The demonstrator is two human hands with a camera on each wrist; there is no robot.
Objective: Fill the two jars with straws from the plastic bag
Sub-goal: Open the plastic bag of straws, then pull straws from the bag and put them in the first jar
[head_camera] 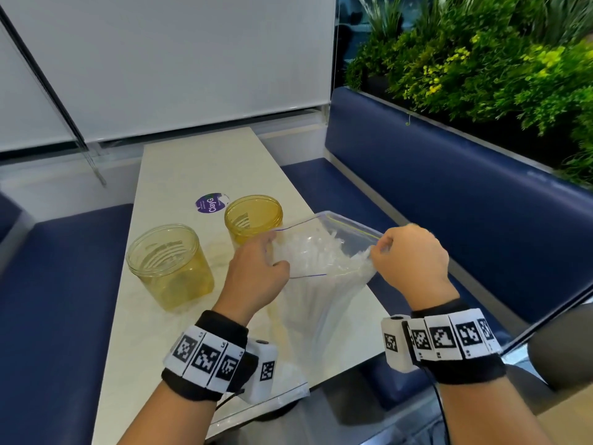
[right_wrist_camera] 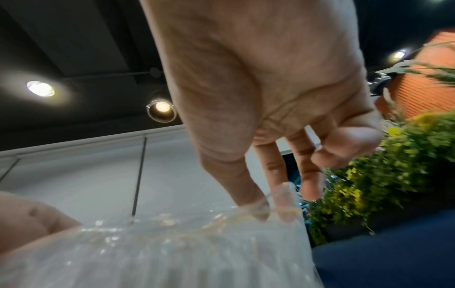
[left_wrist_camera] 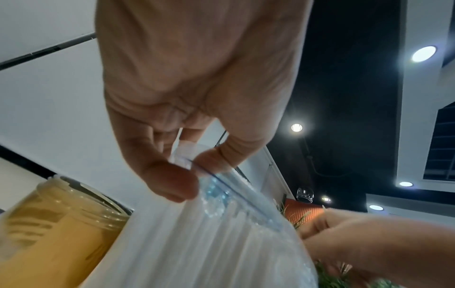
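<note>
Left hand [head_camera: 256, 268] and right hand [head_camera: 409, 256] each pinching the plastic bag [head_camera: 321, 303] mouth (pulled open) over the desk [head_camera: 179, 175]; straws [head_camera: 317, 252] inside; two jars [head_camera: 170, 268] alongside, upright.

A clear zip-top plastic bag [head_camera: 321, 303] stands on the pale table, its mouth pulled open, packed with translucent white straws [head_camera: 317, 252]. Left of it stand two open amber plastic jars, upright: a near one [head_camera: 170, 268], a far one [head_camera: 253, 220].
</note>
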